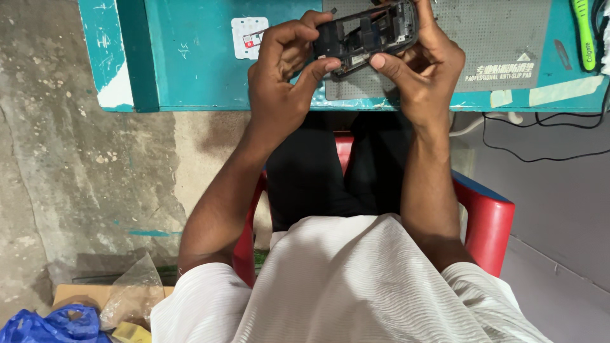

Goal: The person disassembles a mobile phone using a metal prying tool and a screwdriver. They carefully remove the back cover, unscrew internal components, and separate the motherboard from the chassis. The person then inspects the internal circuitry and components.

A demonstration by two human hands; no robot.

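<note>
Both hands, left hand [279, 82] and right hand [427, 67], grip the opened black phone frame [365, 35] between them above the teal table [190, 63].

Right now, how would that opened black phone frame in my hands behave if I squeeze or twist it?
The phone frame looks like thin plastic with open cut-outs, so it probably flexes and could crack. It seems light, pinched between the left hand and right hand.

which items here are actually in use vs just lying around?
In use:
- phone frame, held by left hand and right hand
- grey mat under the work

Lying about:
- green tool on the table's right edge
- small white card on the teal table
- black cable
- blue bag and clear bag on the floor
</note>
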